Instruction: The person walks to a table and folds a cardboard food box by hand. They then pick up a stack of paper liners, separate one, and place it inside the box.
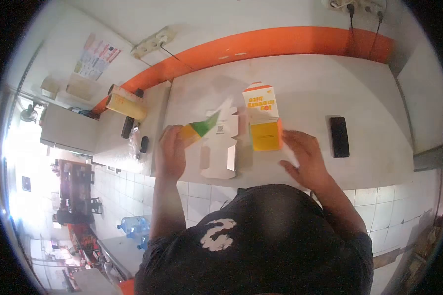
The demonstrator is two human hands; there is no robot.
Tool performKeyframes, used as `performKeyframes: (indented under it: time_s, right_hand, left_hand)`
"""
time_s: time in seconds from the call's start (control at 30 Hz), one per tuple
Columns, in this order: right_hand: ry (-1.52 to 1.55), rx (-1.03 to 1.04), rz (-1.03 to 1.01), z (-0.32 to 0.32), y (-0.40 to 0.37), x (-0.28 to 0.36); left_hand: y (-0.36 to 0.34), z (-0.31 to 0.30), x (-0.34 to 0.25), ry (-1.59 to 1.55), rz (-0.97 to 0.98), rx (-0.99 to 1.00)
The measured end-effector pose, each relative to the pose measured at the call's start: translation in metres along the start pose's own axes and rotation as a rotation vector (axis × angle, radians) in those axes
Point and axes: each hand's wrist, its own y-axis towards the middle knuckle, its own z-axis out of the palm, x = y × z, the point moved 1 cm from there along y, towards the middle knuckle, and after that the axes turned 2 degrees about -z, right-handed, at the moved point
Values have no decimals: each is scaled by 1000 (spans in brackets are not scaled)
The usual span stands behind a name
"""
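My left hand (171,153) is closed on a folded cardboard piece (202,128) with green, yellow and white faces; its pale end is smeared by motion. Under that piece, an unfolded white carton blank (219,162) with a small printed code lies on the table. To its right stands a printed carton (261,104) with a white lid flap raised and a yellow front. My right hand (306,156) is beside this carton, fingertips at its orange right side, thumb spread away from the fingers.
A black phone (339,136) lies on the white table (374,103) to the right. Rolls of yellowish film (125,105) and dark items rest on the side counter at left. Blue water bottles (134,227) stand lower left. Power strips (152,43) hang on the wall.
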Motion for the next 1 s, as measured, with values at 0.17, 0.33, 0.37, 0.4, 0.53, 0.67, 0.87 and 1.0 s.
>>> performKeyframes:
  time_s: [0.17,0.33,0.37,0.4,0.53,0.67,0.87,1.0]
  right_hand:
    - [41,5,-131,-13,67,73]
    - [117,377,-2,-13,60,68]
    - [243,293,77,-17,57,69]
    - [369,205,156,-20,52,71]
    - [399,102,-48,-22,43,65]
    - [275,96,13,-30,43,70]
    - [-12,-263,-128,-63,43,87]
    - [137,-34,-473,-46,38,89]
  left_hand:
    - [4,-8,-96,-112,329,162]
    - [-5,0,-128,-104,472,-235]
    - [-10,1,-122,-121,367,-315]
    - [-13,4,-116,-106,299,-205]
    - [-24,9,-114,-180,189,317]
    - [-28,19,-113,-319,153,599]
    - [-18,18,-121,144,167,831]
    - [-29,32,-124,-153,358,557]
